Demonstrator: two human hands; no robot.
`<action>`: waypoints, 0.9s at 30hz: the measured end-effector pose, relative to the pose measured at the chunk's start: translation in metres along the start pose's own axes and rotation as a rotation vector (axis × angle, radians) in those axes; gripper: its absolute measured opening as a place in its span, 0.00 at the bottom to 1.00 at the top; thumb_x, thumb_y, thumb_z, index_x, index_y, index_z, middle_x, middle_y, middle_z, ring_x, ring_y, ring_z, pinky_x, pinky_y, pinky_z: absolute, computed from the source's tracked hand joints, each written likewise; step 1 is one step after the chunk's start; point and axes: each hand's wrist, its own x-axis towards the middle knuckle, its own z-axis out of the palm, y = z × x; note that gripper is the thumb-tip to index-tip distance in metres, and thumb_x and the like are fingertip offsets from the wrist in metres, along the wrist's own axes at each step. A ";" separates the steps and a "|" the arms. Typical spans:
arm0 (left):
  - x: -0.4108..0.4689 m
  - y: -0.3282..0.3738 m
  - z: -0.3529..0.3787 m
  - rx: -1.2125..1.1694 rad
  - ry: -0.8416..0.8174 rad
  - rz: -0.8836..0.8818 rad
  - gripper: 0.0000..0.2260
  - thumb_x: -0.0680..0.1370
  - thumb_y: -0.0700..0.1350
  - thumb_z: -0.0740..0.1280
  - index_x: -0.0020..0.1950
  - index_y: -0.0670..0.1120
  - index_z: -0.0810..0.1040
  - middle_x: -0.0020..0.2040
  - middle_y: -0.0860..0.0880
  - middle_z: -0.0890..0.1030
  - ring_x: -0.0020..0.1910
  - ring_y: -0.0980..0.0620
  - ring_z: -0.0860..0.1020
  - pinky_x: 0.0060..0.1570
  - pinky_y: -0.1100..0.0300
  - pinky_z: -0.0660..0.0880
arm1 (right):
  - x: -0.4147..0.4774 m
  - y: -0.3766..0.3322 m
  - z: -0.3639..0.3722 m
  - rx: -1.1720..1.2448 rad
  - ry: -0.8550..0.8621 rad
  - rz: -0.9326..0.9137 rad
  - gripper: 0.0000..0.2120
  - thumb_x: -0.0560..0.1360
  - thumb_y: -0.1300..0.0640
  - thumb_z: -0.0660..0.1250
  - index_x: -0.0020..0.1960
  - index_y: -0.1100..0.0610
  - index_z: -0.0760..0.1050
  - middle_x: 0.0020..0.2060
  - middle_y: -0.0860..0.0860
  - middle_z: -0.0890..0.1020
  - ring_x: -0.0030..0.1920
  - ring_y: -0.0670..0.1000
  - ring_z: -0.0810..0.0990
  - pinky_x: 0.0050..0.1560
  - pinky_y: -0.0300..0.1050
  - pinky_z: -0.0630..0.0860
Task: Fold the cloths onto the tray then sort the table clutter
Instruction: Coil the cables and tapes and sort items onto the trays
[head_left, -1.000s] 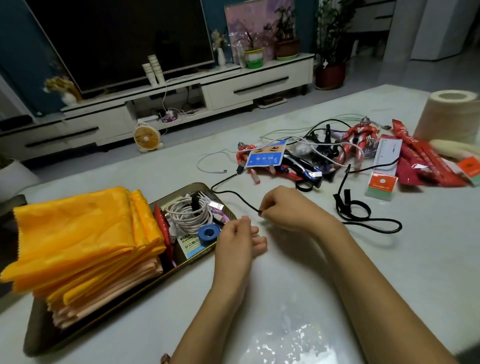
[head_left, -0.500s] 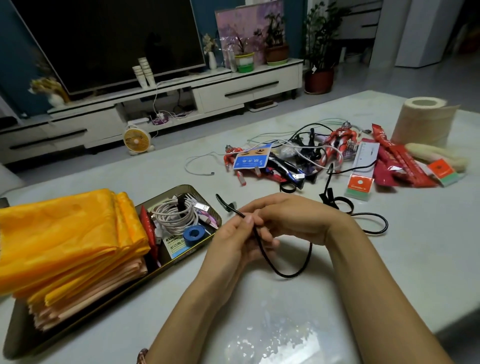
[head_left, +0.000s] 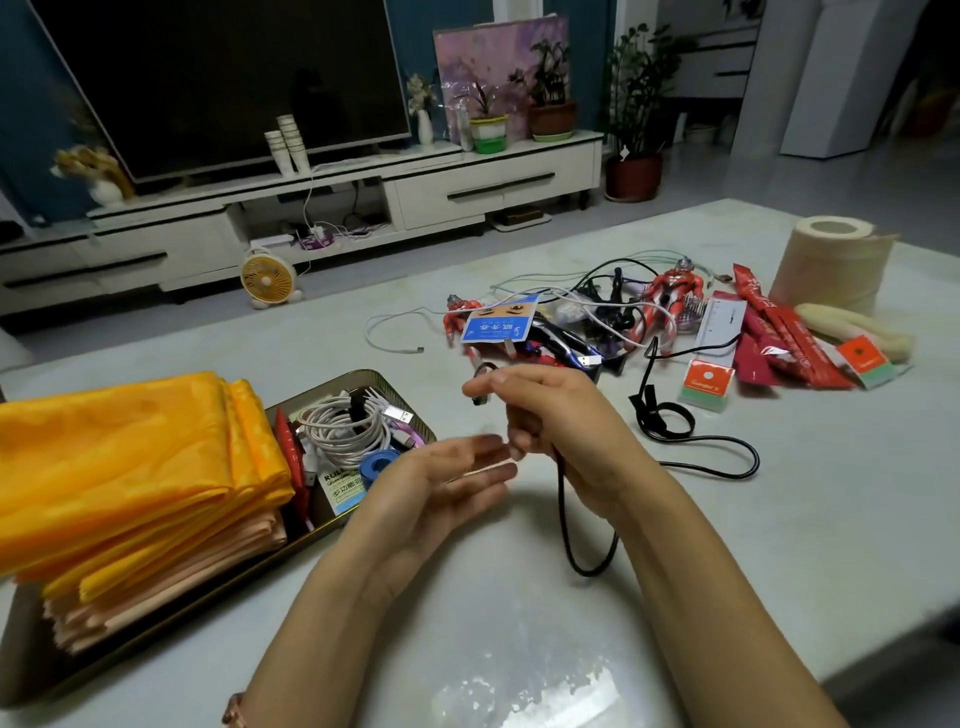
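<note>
1. Tray (head_left: 400, 387): dark metal, lying on the pale worktop (head_left: 519, 639). Every place below is given from this tray.
2. Folded cloths (head_left: 119, 452): a yellow stack over peach-coloured ones, filling the tray's left and middle parts. The top layers overhang its left side.
3. White coiled cable (head_left: 340, 431): in the tray's right end, with a blue tape roll (head_left: 379, 465) just in front of it. A flat red item (head_left: 288, 441) stands between the coil and the cloths.
4. Right hand (head_left: 561, 415): raised just off the tray's right end, fingers curled round a black cable (head_left: 563, 514). The cable's plug end juts out past the fingertips on the tray side.
5. Black cable: hangs from the right hand in a loop down towards the worktop, then trails off away from the tray to a small strapped coil.
6. Left hand (head_left: 431, 488): between the tray's right end and the right hand. Its palm is turned up and its fingers are straight and loosely spread, gripping nothing. It is blurred, so I cannot tell whether it touches the right hand.
7. Clutter heap: beyond the tray's right end and well apart from it. It holds a blue card (head_left: 498, 325), a red toy figure (head_left: 670, 293), tangled cables, red sachets (head_left: 779, 332) and an orange-and-green packet (head_left: 706, 384).
8. Paper roll (head_left: 831, 265): upright, farthest from the tray.
</note>
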 end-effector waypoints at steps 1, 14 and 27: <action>0.001 0.002 -0.001 -0.103 0.021 -0.005 0.13 0.80 0.41 0.56 0.54 0.36 0.78 0.50 0.40 0.83 0.49 0.44 0.83 0.49 0.54 0.79 | -0.006 -0.002 -0.001 -0.016 -0.033 0.001 0.11 0.78 0.62 0.60 0.45 0.59 0.81 0.20 0.43 0.64 0.23 0.44 0.62 0.26 0.35 0.62; 0.004 0.013 -0.019 -0.682 -0.130 0.039 0.16 0.55 0.39 0.82 0.31 0.43 0.74 0.24 0.52 0.64 0.21 0.56 0.65 0.18 0.65 0.66 | -0.036 0.003 -0.005 -0.442 -0.326 0.143 0.09 0.77 0.61 0.64 0.49 0.63 0.81 0.15 0.41 0.68 0.20 0.39 0.68 0.23 0.26 0.60; 0.002 0.013 -0.012 -0.423 0.004 0.210 0.07 0.77 0.43 0.61 0.41 0.42 0.72 0.25 0.52 0.63 0.20 0.58 0.61 0.18 0.68 0.62 | -0.030 0.013 -0.018 -0.214 -0.145 0.287 0.09 0.72 0.55 0.71 0.35 0.57 0.76 0.22 0.47 0.64 0.21 0.45 0.60 0.21 0.34 0.57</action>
